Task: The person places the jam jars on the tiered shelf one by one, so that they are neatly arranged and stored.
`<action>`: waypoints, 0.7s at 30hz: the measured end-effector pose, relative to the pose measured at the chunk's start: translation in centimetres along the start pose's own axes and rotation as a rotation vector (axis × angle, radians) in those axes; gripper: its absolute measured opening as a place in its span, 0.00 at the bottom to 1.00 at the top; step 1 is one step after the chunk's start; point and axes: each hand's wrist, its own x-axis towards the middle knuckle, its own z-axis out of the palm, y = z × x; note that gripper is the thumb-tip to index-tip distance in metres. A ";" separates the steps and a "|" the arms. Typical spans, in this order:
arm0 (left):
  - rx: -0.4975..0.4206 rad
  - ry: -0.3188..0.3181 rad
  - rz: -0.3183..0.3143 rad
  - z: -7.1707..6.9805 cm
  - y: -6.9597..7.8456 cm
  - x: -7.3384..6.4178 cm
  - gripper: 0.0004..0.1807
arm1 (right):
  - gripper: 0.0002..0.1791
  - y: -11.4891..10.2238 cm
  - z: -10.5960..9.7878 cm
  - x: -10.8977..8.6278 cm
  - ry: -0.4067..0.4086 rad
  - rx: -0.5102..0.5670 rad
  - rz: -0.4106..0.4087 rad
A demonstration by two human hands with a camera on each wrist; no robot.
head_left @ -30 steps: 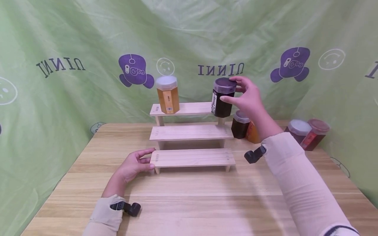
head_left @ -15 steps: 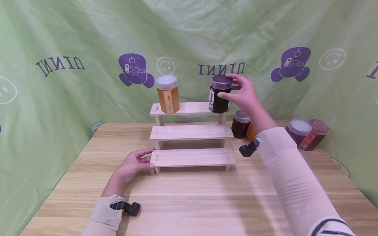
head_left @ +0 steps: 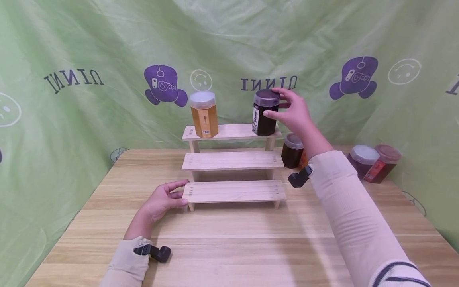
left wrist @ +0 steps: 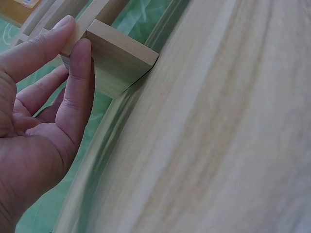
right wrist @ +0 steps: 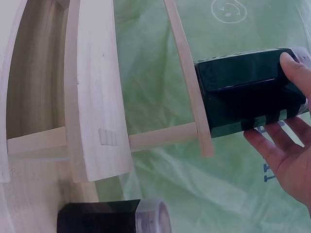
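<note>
A three-step wooden display stand (head_left: pixel 233 160) stands on the table. My left hand (head_left: pixel 163 201) grips the left end of its lowest step, thumb at the front corner and index finger at the back one; the left wrist view shows the fingertips on the wood. My right hand (head_left: pixel 295 111) holds a dark jar (head_left: pixel 264 118) with a purplish lid, thumb on one side and fingers on the other. That jar is upright at the right end of the top step, its base against the board (right wrist: pixel 198 104) in the right wrist view. An amber jar (head_left: pixel 204 118) with a whitish lid occupies the top step's left end.
Right of the stand, another dark jar (head_left: pixel 292 153) is on the table, with an orange-labelled jar (head_left: pixel 303 159) partly hidden behind my right forearm. Farther right are a jar with a pale lid (head_left: pixel 363 156) and a reddish jar (head_left: pixel 383 163). A green printed curtain (head_left: pixel 229 48) hangs behind.
My right hand has carried the dark jar a little left and back onto the right end of the top step. The left hand has stayed in place.
</note>
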 end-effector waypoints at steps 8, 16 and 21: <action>-0.008 -0.002 0.009 -0.1 0.0 -0.1 0.44 | 0.43 0.4 0.6 -0.2 0.032 0.028 -0.041; -0.010 -0.016 0.012 0.0 0.1 -0.2 0.43 | 0.44 1.1 0.8 -1.2 0.109 0.138 -0.050; -0.012 -0.014 0.008 -0.1 0.1 -0.1 0.43 | 0.43 1.4 0.8 -1.7 0.141 0.172 -0.065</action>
